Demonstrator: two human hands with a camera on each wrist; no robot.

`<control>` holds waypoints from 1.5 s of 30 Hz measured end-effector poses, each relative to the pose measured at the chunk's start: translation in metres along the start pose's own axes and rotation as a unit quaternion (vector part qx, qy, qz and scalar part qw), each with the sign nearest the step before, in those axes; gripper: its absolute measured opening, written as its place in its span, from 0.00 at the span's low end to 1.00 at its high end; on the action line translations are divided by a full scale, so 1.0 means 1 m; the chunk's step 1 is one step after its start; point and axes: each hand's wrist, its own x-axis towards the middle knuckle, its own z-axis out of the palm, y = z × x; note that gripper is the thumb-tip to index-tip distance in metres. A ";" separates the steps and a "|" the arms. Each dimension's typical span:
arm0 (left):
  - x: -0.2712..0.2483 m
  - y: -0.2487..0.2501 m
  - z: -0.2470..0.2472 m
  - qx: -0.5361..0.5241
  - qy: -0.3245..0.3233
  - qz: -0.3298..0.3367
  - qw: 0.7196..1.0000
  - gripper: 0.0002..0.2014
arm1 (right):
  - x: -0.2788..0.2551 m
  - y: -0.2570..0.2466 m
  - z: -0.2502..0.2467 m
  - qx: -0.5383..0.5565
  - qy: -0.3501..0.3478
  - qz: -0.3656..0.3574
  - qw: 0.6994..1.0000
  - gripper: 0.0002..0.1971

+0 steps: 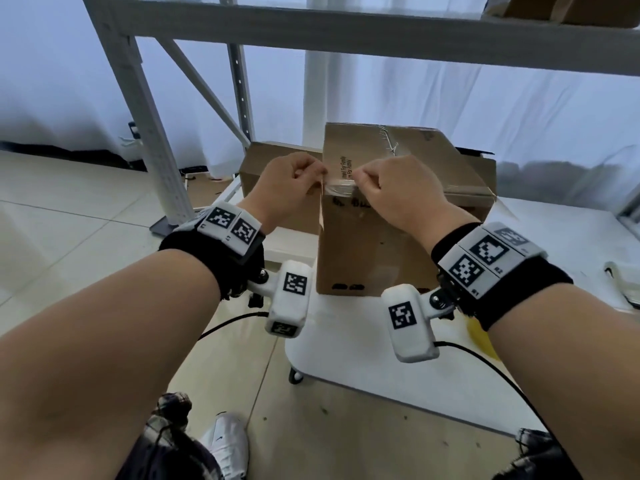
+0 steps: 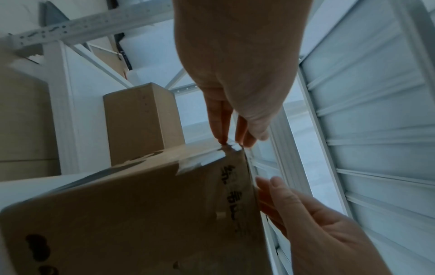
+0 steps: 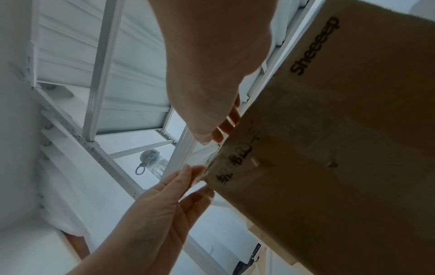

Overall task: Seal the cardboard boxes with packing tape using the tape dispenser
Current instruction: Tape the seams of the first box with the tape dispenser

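Cardboard: two brown boxes in the head view; the nearer cardboard box (image 1: 367,233) stands upright on the white table (image 1: 363,362), close to the table's near left edge, and the second box (image 1: 273,168) sits just behind it to the left.
Tape: a clear tape strip (image 1: 337,186) is stretched over the near top edge of the front box.
Left hand: the left hand (image 1: 287,188) pinches the strip's left end at the box's top corner.
Right hand: the right hand (image 1: 394,192) has curled fingers gripping the strip's right part.
Edges: a grey shelf upright (image 1: 149,133) rises left of the boxes.
Room: tiled floor (image 1: 69,209) lies open to the left.
Tape dispenser: not identifiable.
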 end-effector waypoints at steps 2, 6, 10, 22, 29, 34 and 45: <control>-0.002 -0.005 -0.007 0.026 0.008 -0.008 1.000 0.07 | 0.005 -0.006 0.002 0.028 -0.018 -0.004 0.999 0.21; -0.008 -0.009 -0.015 0.064 -0.061 -0.008 0.996 0.10 | 0.012 -0.010 0.001 0.037 -0.030 0.008 0.999 0.22; -0.008 -0.007 -0.011 0.083 -0.066 0.010 0.994 0.10 | 0.009 -0.006 -0.003 0.048 -0.038 0.023 0.998 0.20; -0.009 -0.005 -0.004 0.091 -0.052 0.046 0.993 0.09 | 0.001 0.001 -0.005 0.095 -0.046 0.022 0.994 0.20; -0.008 -0.003 0.002 0.146 -0.062 0.061 0.985 0.10 | 0.003 0.001 -0.005 0.085 -0.043 0.021 0.995 0.21; -0.007 -0.009 0.011 0.186 -0.084 0.063 0.977 0.21 | 0.004 0.003 -0.004 0.079 -0.049 0.012 0.996 0.21; -0.007 -0.013 -0.003 0.171 -0.081 0.088 0.978 0.17 | 0.005 0.007 0.001 0.112 -0.032 0.027 0.993 0.21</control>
